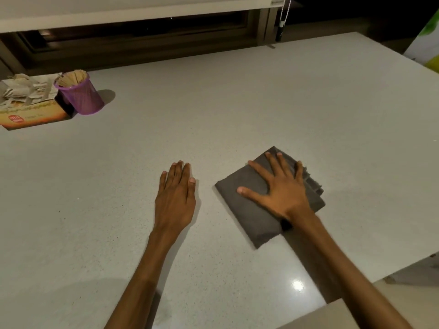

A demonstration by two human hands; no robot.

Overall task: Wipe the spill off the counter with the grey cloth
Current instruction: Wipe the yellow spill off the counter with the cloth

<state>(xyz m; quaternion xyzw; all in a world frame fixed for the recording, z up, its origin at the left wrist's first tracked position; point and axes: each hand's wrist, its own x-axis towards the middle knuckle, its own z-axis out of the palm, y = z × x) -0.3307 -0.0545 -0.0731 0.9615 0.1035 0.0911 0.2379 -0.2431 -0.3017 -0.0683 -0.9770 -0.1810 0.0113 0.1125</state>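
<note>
A folded grey cloth (247, 210) lies flat on the pale speckled counter (213, 103), right of centre. My right hand (278, 186) presses down on top of it, palm flat and fingers spread. My left hand (177, 193) rests flat on the bare counter just left of the cloth, fingers together, holding nothing. I can make out no distinct spill on the counter surface.
At the far left stand a purple mesh cup (79, 93) full of wooden sticks and an open box (28, 103) of paper packets. A window frame (142, 36) runs along the back. The counter's right edge (403, 267) drops off near my right forearm.
</note>
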